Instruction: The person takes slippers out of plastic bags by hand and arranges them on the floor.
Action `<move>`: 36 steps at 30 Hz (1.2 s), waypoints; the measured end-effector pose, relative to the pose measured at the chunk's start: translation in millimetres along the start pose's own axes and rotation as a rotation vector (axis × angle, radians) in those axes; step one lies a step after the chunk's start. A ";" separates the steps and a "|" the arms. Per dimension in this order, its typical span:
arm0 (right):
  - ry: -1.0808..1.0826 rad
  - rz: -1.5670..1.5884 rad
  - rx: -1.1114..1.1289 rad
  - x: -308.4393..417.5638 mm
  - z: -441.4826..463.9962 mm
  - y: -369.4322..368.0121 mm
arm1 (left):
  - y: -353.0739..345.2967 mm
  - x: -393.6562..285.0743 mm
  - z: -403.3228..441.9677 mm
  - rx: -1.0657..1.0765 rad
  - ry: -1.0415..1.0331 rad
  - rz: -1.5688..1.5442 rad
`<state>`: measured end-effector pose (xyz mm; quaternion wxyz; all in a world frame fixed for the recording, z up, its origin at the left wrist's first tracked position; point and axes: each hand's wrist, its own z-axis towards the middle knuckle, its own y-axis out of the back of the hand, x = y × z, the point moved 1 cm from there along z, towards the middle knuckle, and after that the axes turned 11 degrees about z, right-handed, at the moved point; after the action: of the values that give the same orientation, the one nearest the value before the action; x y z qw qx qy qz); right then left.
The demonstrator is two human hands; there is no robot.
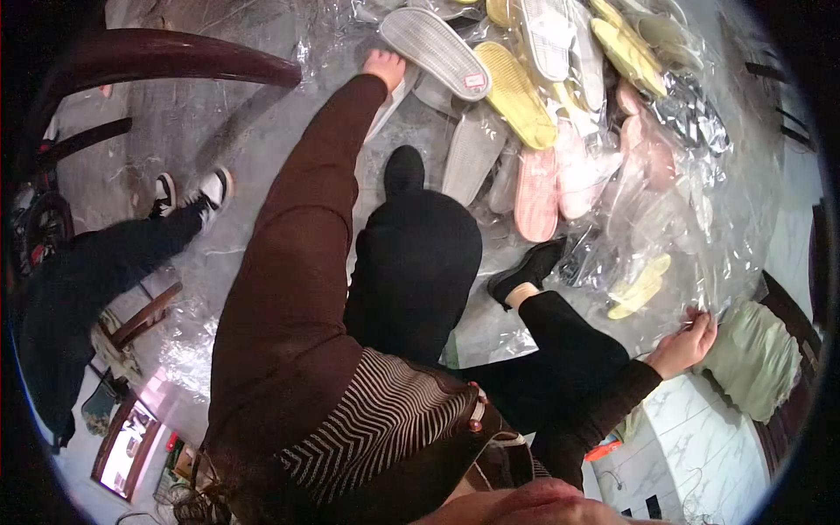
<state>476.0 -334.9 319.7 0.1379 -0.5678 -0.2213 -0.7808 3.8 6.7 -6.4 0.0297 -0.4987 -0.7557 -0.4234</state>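
Observation:
My left hand point(385, 68) is at the top, its fingers curled at a white slipper point(391, 107) that is partly hidden by my sleeve. Right beside it lies a light grey slipper point(433, 51) with a small label at one end. A yellow slipper point(518, 94) and a pink slipper point(536, 194) lie further right. At the lower right, my right hand point(687, 343) pinches the edge of a clear plastic sheet point(678, 306). Under the plastic are a small yellow item point(641, 287) and more slippers.
My knees and black shoes point(404, 171) are close to the slippers. A dark red curved wooden piece point(175, 54) juts in from the upper left. Another person's legs point(114, 254) stretch in at the left. A pale green cloth bundle point(754, 360) sits at the right.

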 end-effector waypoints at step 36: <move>-0.201 0.200 -0.029 -9.9 16.4 -37.0 | 46.4 -42.9 116.3 -0.632 0.336 -1.382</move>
<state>475.4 -295.1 307.6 0.1840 -0.6642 -0.1652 -0.7055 105.3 59.9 -72.5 -0.2703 0.1717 -0.7238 -0.6112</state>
